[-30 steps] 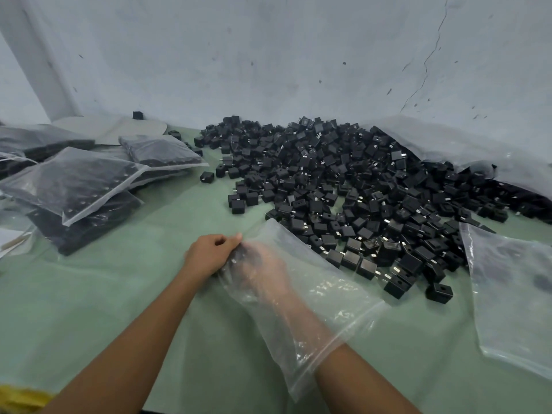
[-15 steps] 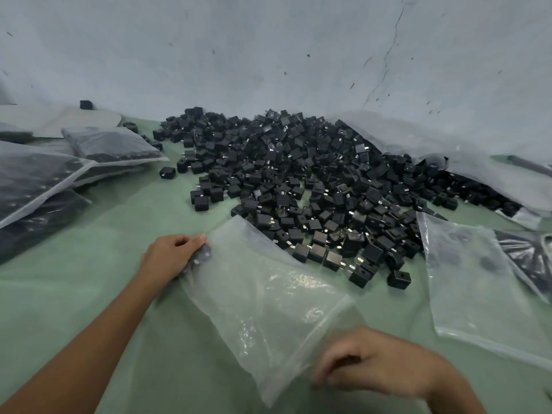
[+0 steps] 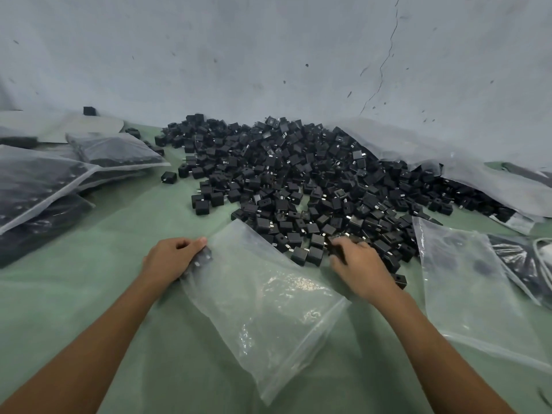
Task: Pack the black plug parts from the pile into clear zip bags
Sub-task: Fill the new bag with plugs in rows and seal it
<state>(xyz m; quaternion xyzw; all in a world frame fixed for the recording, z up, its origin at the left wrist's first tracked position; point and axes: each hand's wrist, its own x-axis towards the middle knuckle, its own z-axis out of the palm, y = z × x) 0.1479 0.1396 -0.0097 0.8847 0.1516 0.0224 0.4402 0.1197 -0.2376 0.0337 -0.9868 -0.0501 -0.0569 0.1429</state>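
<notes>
The left hand pinched the far-left corner of the zip bag, which lay limp on the surface beside the pile. The right hand curled round plug parts at the pile's near edge — with only one corner held, the mouth might sag and spill them.

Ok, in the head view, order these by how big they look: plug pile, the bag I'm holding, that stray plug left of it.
plug pile: largest
held bag: second, though nearness inflates it
stray plug: smallest
</notes>
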